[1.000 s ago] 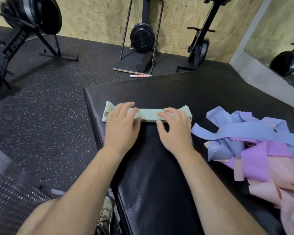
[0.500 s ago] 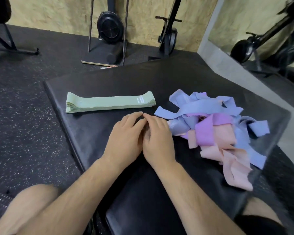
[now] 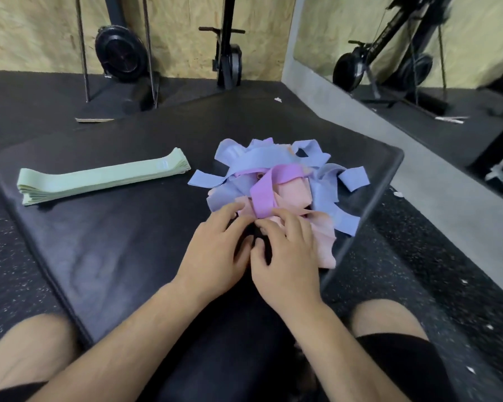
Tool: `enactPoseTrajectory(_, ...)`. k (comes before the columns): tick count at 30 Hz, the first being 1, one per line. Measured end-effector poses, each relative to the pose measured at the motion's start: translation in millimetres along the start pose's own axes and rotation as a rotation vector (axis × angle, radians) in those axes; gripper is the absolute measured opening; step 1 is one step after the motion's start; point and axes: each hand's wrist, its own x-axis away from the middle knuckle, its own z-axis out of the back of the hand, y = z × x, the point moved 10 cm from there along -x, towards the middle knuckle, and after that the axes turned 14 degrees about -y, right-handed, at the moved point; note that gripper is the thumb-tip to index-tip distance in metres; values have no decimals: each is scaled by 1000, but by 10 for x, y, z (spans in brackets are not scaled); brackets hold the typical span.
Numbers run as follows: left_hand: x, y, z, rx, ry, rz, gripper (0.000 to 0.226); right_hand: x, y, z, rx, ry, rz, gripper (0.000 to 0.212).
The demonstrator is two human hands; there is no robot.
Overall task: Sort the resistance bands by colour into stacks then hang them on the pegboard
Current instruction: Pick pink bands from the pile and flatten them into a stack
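band stack [image 3: 99,181] left on mat [image 3: 114,256], tangled pile [image 3: 279,181] right

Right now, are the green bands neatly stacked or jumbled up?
Neatly stacked: the green bands lie flat, edges aligned, on the mat, apart from the tangled blue, purple and pink pile.

Back wall: bare chipboard panels [image 3: 180,39], yellowish, ran across the far side.
Floor: black rubber [image 3: 26,91] flecked with pale specks.
Machines: a black flywheel trainer [image 3: 119,56] and a slim upright machine [image 3: 228,53] stood against the wall.
Right side: a large mirror [image 3: 462,30] sat above a grey concrete strip [image 3: 311,91] and reflected dark equipment.
Tabletop: black padded vinyl [image 3: 114,242] with rounded corners.
Light: even and soft.
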Motion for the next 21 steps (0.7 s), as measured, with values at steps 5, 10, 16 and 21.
enactPoseTrajectory(5, 17, -56, -85, -36, -47, 22, 35, -31, 255, -73, 51, -125, -86, 28)
enactPoseTrajectory(10, 40, 27, -99, -63, -73, -10, 32, -32, 273, -60, 32, -204, -82, 27)
enactPoseTrajectory(16, 155, 216, -57, 148, -134, -42, 35, 35, 181, 72, -179, -167, 35, 16)
enactPoseTrajectory(21, 430, 289, 53, 513, -105, 36, 37, 198, -249, 90, -350, -212, 286, 15)
